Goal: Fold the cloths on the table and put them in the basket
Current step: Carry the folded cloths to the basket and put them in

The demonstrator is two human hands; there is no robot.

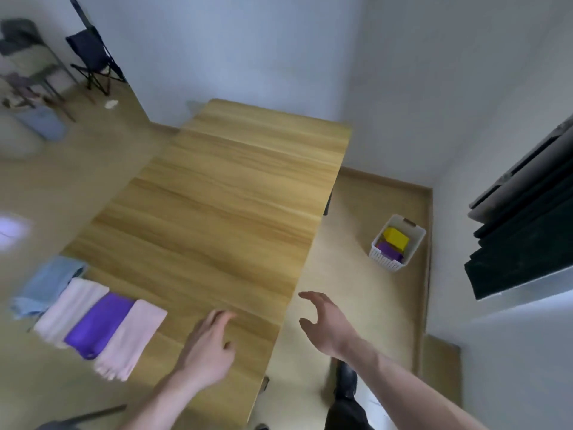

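Reaching bare-handed: left hand [207, 346] over table [235, 187], right hand [328, 324] past its edge.

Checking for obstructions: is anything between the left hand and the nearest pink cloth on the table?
Nothing visible. Only bare table lies between the empty left hand and the pink cloth.

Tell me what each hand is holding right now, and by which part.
Nothing is held. The left hand hovers open over the table; the right hand is open beyond the table's edge, fingers spread.
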